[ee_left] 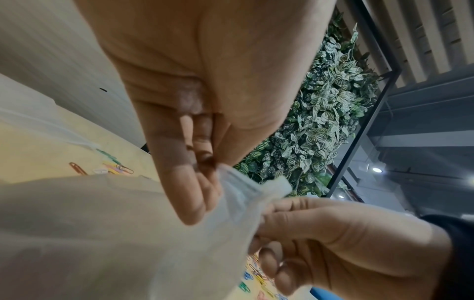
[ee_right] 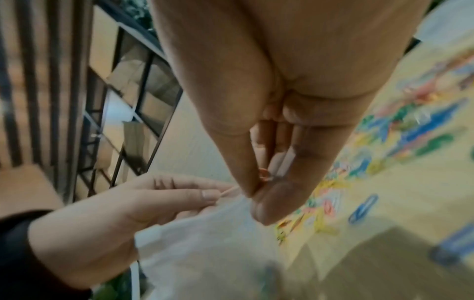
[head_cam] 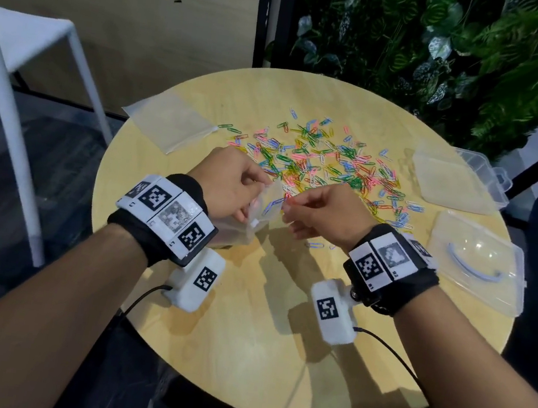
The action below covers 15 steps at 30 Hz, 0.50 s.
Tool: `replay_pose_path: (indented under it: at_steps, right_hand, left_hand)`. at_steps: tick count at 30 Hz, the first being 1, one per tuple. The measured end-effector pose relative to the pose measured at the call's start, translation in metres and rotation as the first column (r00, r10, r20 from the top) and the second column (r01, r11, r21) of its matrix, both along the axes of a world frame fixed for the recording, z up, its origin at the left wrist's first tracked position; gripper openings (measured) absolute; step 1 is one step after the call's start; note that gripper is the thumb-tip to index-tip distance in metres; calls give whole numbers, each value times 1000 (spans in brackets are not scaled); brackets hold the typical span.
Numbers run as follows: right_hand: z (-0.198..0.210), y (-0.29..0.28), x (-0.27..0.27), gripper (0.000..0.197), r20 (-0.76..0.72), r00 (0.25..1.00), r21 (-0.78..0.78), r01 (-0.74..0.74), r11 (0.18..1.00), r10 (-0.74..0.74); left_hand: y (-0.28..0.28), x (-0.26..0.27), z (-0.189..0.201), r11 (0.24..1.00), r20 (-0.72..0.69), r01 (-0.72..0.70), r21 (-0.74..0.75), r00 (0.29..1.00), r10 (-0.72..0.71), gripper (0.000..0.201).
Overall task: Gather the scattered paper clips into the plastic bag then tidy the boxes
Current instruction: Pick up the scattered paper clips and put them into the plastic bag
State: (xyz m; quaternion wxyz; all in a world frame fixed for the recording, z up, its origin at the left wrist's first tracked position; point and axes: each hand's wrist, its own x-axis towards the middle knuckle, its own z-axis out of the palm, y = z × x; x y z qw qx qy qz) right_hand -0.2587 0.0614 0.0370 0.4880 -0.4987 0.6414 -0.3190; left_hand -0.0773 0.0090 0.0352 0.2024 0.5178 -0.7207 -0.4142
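Observation:
Several coloured paper clips lie scattered over the far middle of the round wooden table. In front of them I hold a small clear plastic bag above the table between both hands. My left hand pinches one lip of its mouth, thumb against fingers. My right hand pinches the opposite lip, with a reddish clip tucked in its curled fingers. A blue clip shows at the bag's mouth. The bag hangs below the left fingers.
A second clear bag lies flat at the table's back left. Two clear plastic boxes sit on the right: an open one at the back, one with a blue handle nearer. White chair at left, plant wall behind.

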Motion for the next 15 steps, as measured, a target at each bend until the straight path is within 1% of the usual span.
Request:
replay_pose_path:
  at_steps: [1, 2, 3, 4, 6, 7, 8, 9, 10, 11, 13, 14, 15]
  right_hand:
    - [1, 0, -1, 9, -119, 992, -73, -51, 996, 42]
    - [3, 1, 0, 10, -229, 969, -135, -128, 983, 95]
    - [4, 2, 1, 15, -304, 942, -177, -203, 963, 142]
    - [5, 4, 2, 21, -346, 921, -188, -253, 949, 177]
    - [2, 5, 3, 30, -373, 911, -186, -258, 948, 175]
    - [0, 4, 3, 29, -413, 897, -200, -260, 945, 160]
    - [-1, 6, 4, 27, -479, 862, -211, -295, 932, 165]
    - [-2, 9, 7, 26, -546, 813, -207, -367, 907, 204]
    - [-3, 15, 15, 26, -599, 754, -180, -457, 871, 272]
    - [-6, 23, 25, 26, -622, 697, -155, -555, 817, 356]
    - [-17, 42, 52, 29, -635, 573, -128, -740, 661, 518]
    - [-25, 52, 65, 32, -646, 493, -100, -811, 576, 582]
    - [-35, 59, 74, 35, -672, 411, -59, -859, 509, 616]
  left_hand:
    - [0, 0, 0, 1000, -2, -4, -1, 1000, 4, 21]
    - [0, 0, 1, 1000, 0, -10, -6, 1000, 10, 20]
    - [0, 0, 2, 1000, 7, -16, -17, 1000, 16, 20]
    - [-1, 1, 3, 999, 15, -19, -26, 1000, 19, 20]
    - [-5, 6, 6, 999, 17, -30, -20, 999, 31, 19]
    - [-8, 11, 8, 999, 16, -41, -16, 999, 41, 19]
    - [-11, 16, 10, 998, 15, -55, -18, 998, 55, 19]
    - [-13, 22, 12, 997, 15, -73, -24, 997, 73, 19]
    - [-16, 28, 13, 995, 13, -90, -31, 996, 91, 20]
    - [-18, 34, 14, 994, 8, -105, -34, 994, 106, 20]
    - [-20, 41, 16, 991, -2, -129, -33, 992, 129, 19]
    - [-21, 43, 17, 990, -9, -140, -36, 990, 140, 19]
    - [-21, 43, 18, 988, -16, -148, -41, 989, 147, 19]
